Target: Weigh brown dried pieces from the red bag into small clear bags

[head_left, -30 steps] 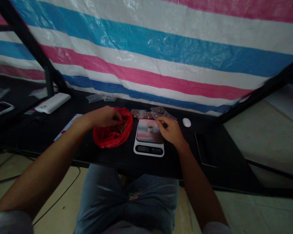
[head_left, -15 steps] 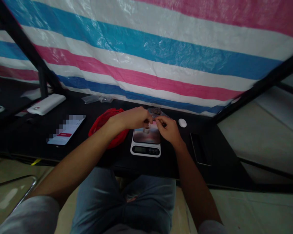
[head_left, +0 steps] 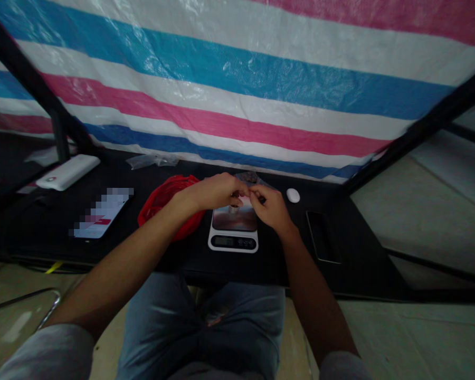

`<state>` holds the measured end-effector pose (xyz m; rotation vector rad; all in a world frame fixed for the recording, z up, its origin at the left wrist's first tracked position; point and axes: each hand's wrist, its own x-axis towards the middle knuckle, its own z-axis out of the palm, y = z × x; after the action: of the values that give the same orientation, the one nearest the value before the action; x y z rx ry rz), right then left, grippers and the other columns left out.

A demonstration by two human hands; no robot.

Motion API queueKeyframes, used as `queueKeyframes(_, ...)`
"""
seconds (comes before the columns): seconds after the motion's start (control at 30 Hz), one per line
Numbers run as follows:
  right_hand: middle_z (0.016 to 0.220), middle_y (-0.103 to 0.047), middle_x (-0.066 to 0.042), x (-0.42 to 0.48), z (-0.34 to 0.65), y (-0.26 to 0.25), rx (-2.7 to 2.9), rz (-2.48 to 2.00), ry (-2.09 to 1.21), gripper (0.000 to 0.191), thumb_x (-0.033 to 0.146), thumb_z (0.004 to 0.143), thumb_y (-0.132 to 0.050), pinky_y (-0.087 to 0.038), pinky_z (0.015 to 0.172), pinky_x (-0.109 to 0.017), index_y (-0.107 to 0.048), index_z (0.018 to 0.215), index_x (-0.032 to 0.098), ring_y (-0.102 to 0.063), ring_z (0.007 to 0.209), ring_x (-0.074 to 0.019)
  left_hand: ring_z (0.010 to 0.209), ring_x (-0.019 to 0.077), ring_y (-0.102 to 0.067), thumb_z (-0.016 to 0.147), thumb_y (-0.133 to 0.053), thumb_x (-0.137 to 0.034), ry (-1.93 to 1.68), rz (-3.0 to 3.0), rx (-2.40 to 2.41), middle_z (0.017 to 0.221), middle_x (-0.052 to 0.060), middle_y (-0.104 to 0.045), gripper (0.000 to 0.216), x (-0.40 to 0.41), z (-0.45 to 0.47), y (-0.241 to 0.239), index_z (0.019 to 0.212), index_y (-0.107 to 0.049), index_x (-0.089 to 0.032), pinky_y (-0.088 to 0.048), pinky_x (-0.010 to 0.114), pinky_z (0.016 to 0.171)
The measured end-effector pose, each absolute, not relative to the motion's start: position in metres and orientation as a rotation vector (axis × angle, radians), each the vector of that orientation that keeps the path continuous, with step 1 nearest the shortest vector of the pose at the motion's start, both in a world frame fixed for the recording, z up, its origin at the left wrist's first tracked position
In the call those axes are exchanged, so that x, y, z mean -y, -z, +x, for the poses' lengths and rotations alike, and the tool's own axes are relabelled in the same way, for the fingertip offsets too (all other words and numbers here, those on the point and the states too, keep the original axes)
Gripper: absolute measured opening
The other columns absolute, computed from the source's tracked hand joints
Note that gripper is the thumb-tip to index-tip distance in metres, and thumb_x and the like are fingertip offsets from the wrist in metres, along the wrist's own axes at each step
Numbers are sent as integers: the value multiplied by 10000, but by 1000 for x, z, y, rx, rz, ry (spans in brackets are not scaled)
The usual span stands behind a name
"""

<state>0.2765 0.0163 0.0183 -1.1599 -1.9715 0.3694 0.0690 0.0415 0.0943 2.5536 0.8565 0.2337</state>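
A white kitchen scale [head_left: 233, 245] with a shiny square platform lies on the black table in front of me. On its platform stands a small pale round item [head_left: 233, 209], partly covered by my fingers. My left hand [head_left: 228, 190] arches over the platform, fingers bent and pinched. Beside it my right hand [head_left: 269, 206] is closed in a pinch, its fingertips meeting those of the left. Whatever sits between the fingertips is too small to make out. Just behind both hands lies a clear plastic bag [head_left: 248, 178] with dark bits inside.
An open red plastic bag [head_left: 150, 206] sits left of the scale, under my left forearm. Further left are a lit phone [head_left: 103, 214] and a white device [head_left: 69, 171]. To the right are a white oval case [head_left: 293, 195] and a dark phone [head_left: 322, 237]. Striped sheeting [head_left: 221, 116] hangs behind.
The fingertips of both hands have drawn together over the scale's back edge. The view has shifted slightly, and the things on the table stay put.
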Motion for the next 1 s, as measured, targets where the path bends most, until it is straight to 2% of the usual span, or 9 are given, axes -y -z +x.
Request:
queueKeyframes(0.1,848,-763,-35,-16,277,-18,1966,-1160,-370,208,218,933,-553,-506,694,-295,-756,981,210,-690,726,-181,860,189,-752,992,-575,-211,-296,2518,-782,944,59,-812,251,-40,68,-92,1155,-761,-165,-506,251,783)
queueKeyframes(0.23,828,-760,-38,-16,277,-19,1954,-1172,-347,206,240,935,-559,-505,694,-306,-759,971,208,-690,729,-191,1069,201,-724,1021,-499,-228,-427,2561,-797,1173,55,-791,323,-38,56,-98,1229,-744,-199,-497,263,933)
queueKeyframes(0.33,828,-765,-34,-16,277,-19,1945,-1186,-352,196,243,929,-568,-503,689,-308,-759,962,215,-696,733,-194,1073,203,-710,1000,-490,-216,-389,2542,-971,1187,58,-786,323,-38,32,-103,1176,-760,-183,-504,273,956)
queueKeyframes(0.4,832,-769,-35,-16,277,-18,1941,-1183,-361,193,246,932,-567,-506,694,-312,-757,958,219,-700,734,-197,1019,219,-718,977,-485,-195,-241,2537,-1108,1132,76,-796,320,-40,10,-102,1106,-776,-164,-514,298,937)
queueKeyframes(0.5,859,-775,-44,-16,276,-18,1951,-1161,-359,190,230,927,-568,-509,708,-317,-755,954,215,-710,756,-203,884,236,-716,909,-536,-168,129,2476,-1326,1028,102,-804,287,-42,-22,-92,1052,-783,-132,-529,315,844)
queueKeyframes(0.6,871,-776,-52,-14,273,-20,1976,-1157,-357,188,219,927,-568,-502,706,-314,-755,948,206,-709,755,-200,807,216,-705,853,-613,-187,313,2374,-1339,969,79,-798,253,-39,-39,-77,1043,-774,-142,-522,279,737)
queueKeyframes(0.77,847,-773,-45,-13,273,-19,1999,-1177,-347,190,206,922,-571,-489,691,-305,-758,952,197,-694,724,-188,1072,255,-702,766,-734,-232,277,2435,-1356,1275,121,-721,455,-33,-37,-61,1216,-731,-166,-536,286,890)
queueKeyframes(0.9,860,-775,-48,-14,274,-17,1992,-1188,-352,187,213,924,-577,-489,691,-301,-760,961,196,-700,744,-192,1064,257,-709,798,-727,-284,277,2459,-1369,1273,104,-727,435,-33,-28,-63,1223,-725,-189,-533,290,885)
queueKeyframes(1.0,846,-768,-45,-15,274,-16,1993,-1191,-355,189,216,929,-573,-487,686,-303,-759,959,201,-694,732,-193,1082,272,-703,796,-726,-263,265,2512,-1353,1279,100,-730,423,-34,-24,-64,1214,-730,-199,-525,305,888)
